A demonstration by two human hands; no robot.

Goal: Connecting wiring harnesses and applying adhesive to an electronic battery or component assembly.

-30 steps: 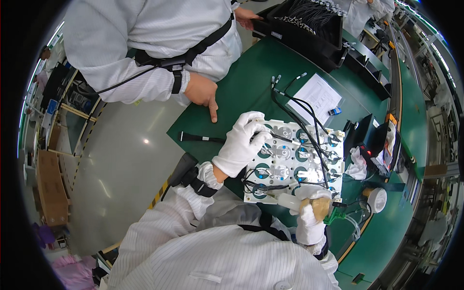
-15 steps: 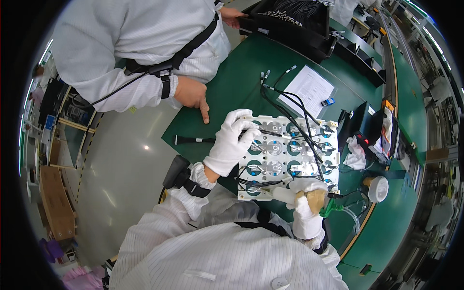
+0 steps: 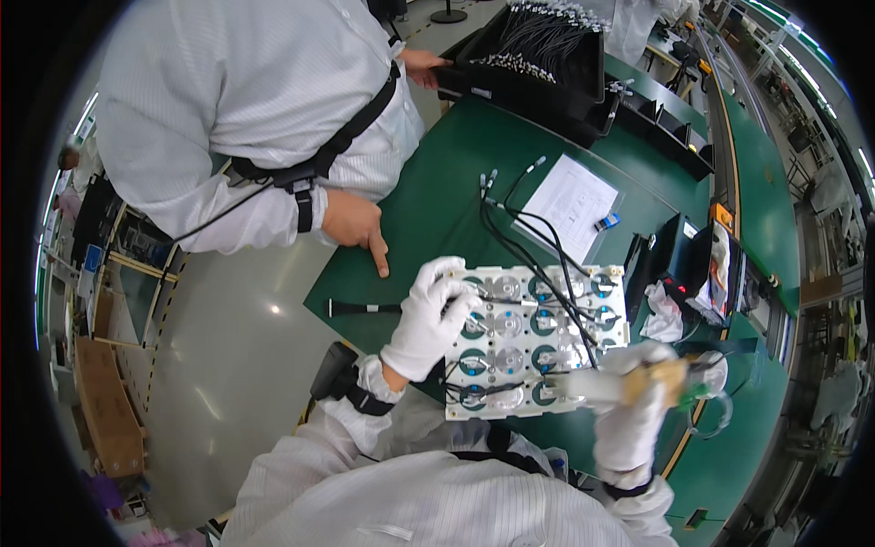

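Note:
In front of me lies a white plate (image 3: 524,363) with rows of round green-rimmed openings, clear discs and blue dots. Its far left corner is under my left hand (image 3: 428,319), white-gloved, with curled fingers pinching the end of a thin black cable (image 3: 509,301) that runs over the plate; the fingertips are partly hidden. At the near right corner, my gloved right hand (image 3: 633,401), blurred by motion, grips a dispensing syringe (image 3: 592,387). Its pale barrel points left over the plate, with tan wrapping, a green fitting and a clear hose behind. Several black cables (image 3: 533,242) trail across the plate's far edge.
At the left, a co-worker's bare hand (image 3: 357,226) points down at the green table (image 3: 437,196). A short black cable (image 3: 365,308) lies nearby. Beyond are a paper sheet (image 3: 570,205) and a black bin of cables (image 3: 583,114). Crumpled tissue (image 3: 663,314) sits right.
My right hand has moved right with the syringe, toward the plate's right edge. My left hand stays at the far left corner. The whole view has shifted, so the plate appears lower.

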